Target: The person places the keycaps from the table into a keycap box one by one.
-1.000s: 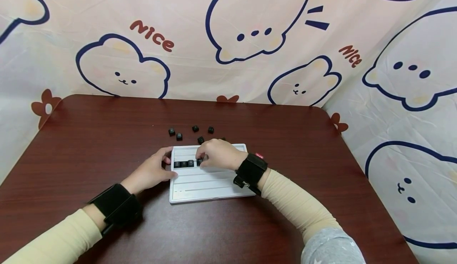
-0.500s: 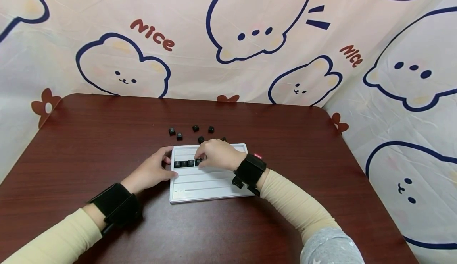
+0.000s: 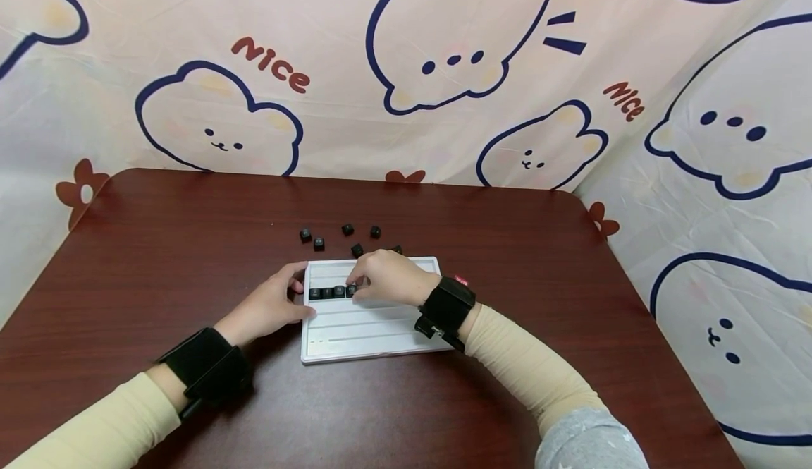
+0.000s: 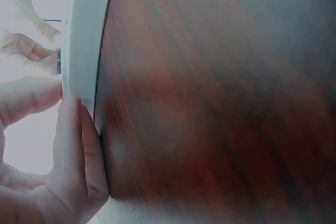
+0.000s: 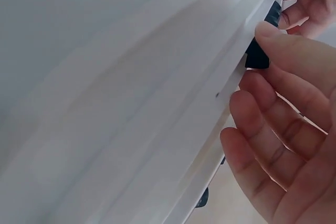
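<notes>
A white ridged board [image 3: 380, 328] lies on the table, with a short row of black keycaps [image 3: 326, 293] along one of its upper grooves. My left hand [image 3: 268, 305] holds the board's left edge, thumb near the rim and fingers against the side; the left wrist view shows fingers along the board's edge [image 4: 84, 35]. Between thumb and index finger, my right hand [image 3: 395, 278] pinches a black keycap [image 5: 256, 56] at the right end of that row. In the right wrist view its other fingers curve loosely beside the board, and part of the keycap is hidden behind the thumb.
Several loose black keycaps [image 3: 319, 244] are scattered on the brown table [image 3: 190, 243] just beyond the board's far edge, one partly hidden behind the right hand. A printed cloth [image 3: 342, 123] hangs behind the table and along its right side.
My right hand has shifted slightly left with the pinched keycap, narrowing the gap to the row. The left hand and the board have stayed in place.
</notes>
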{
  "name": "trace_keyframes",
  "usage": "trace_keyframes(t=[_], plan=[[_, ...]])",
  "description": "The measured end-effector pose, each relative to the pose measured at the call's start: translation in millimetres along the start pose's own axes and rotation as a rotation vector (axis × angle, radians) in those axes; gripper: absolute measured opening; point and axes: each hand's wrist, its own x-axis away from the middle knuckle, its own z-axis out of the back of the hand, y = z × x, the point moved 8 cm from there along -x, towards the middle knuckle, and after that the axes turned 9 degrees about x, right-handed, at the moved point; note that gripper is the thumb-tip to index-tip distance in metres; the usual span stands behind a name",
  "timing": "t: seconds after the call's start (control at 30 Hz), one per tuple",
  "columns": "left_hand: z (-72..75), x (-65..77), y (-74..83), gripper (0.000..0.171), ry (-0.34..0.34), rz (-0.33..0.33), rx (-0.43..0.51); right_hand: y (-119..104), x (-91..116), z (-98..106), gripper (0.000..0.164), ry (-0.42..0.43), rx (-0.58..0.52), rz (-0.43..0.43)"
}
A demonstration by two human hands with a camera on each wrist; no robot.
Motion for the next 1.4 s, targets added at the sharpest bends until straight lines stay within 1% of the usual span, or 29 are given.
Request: trace_keyframes(t=[0.6, 1.13, 1.4], plan=[[0.6, 1.0, 0.3, 0.084, 0.01, 0.003, -0.002, -1.2, -0.1, -0.3, 0.024, 0.02, 0.006, 0.021], [1.5, 0.4, -0.3, 0.085, 0.009, -0.003, 0.0, 0.1, 0.7, 0.6, 0.024, -0.008, -0.021, 0.008], [0.0, 0.2, -0.5, 0.085, 0.011, 0.007, 0.006, 3.0, 0.4, 3.5, 0.023, 0.01, -0.024, 0.033]])
